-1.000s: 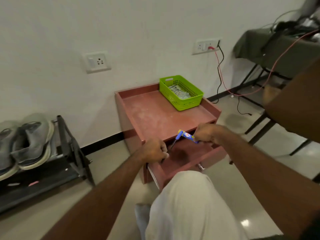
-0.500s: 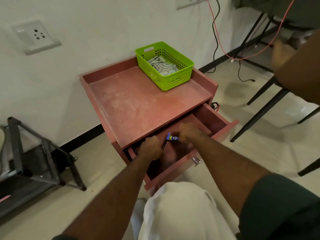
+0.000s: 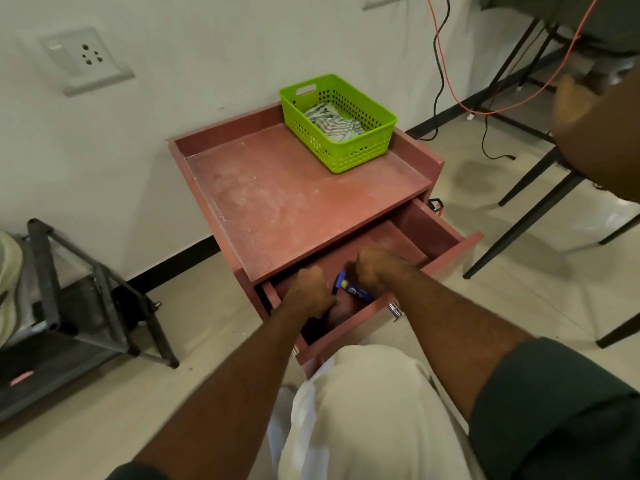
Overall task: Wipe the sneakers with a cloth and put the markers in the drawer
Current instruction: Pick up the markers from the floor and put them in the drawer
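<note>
The red-brown cabinet's drawer point(image 3: 446, 230) stands pulled open. Both my hands are down inside its front left part. My right hand point(image 3: 379, 268) grips a blue marker point(image 3: 355, 291) that lies low over the drawer floor. My left hand point(image 3: 310, 292) has its fingers curled, and the short black end of a second marker point(image 3: 336, 285) sticks out beside them. A striped cloth point(image 3: 332, 121) lies in the green basket point(image 3: 377, 147) on the cabinet top. A pale sneaker point(image 3: 7, 271) shows at the left edge, on a dark shoe rack point(image 3: 86, 306).
The cabinet top point(image 3: 277, 195) has a raised rim and is dusty. Another person's arm point(image 3: 602, 133) hangs in at the top right. Black chair and table legs point(image 3: 526, 223) stand to the right. Red and black cables point(image 3: 446, 71) run down the wall. My knee point(image 3: 367, 403) is just below the drawer.
My view has tilted down and closer to the cabinet. Both hands have sunk from the drawer's front edge into the drawer, carrying the blue marker lower.
</note>
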{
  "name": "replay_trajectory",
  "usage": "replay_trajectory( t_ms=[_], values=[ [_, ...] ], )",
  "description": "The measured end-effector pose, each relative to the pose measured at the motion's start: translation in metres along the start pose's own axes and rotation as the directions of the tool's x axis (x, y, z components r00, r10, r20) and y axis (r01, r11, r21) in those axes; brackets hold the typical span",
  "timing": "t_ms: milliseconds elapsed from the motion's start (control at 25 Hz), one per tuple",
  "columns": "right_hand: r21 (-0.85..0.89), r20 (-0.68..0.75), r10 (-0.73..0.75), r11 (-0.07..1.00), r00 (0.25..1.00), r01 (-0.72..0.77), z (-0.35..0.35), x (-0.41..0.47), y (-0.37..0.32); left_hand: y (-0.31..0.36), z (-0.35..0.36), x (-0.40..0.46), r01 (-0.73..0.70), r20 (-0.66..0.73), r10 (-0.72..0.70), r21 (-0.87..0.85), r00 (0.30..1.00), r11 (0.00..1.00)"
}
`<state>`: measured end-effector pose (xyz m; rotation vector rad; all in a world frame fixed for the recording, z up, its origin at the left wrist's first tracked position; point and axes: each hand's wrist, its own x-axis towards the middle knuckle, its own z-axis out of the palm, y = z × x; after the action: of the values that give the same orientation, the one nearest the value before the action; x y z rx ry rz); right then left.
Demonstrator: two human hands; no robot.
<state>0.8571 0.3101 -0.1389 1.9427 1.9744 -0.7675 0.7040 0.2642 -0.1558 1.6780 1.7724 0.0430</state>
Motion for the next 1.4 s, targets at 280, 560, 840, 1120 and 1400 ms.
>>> replay_trajectory(
  t_ms=[280, 560, 840, 1120, 1400],
  values=[
    [0.386, -0.058, -0.271, 0.882, 0.961, 0.272, -0.036, -0.064, -0.051, -0.027, -0.080, -0.102, -0.104, -0.096, 0.071, -0.402, 0.993, 0.910],
    [0.490, 0.067, -0.607, 0.712, 0.792, 0.504, -0.035, -0.137, -0.226, -0.153, -0.180, -0.230, -0.056, -0.335, -0.172, -0.574, 0.926, 0.817],
    [0.570, 0.096, -0.781, 0.552, 0.617, 0.609, 0.060, -0.209, -0.434, -0.336, -0.212, -0.374, 0.014, -0.418, -0.473, -0.738, 0.776, 0.675],
    [0.476, 0.283, -0.840, 0.542, 0.463, 0.692, 0.219, -0.256, -0.581, -0.508, -0.146, -0.480, 0.100, -0.343, -0.696, -0.854, 0.631, 0.511],
    [0.229, 0.443, -0.810, 0.515, 0.383, 0.826, 0.378, -0.235, -0.643, -0.637, -0.033, -0.488, 0.237, -0.136, -0.865, -0.931, 0.483, 0.279]
  ],
)
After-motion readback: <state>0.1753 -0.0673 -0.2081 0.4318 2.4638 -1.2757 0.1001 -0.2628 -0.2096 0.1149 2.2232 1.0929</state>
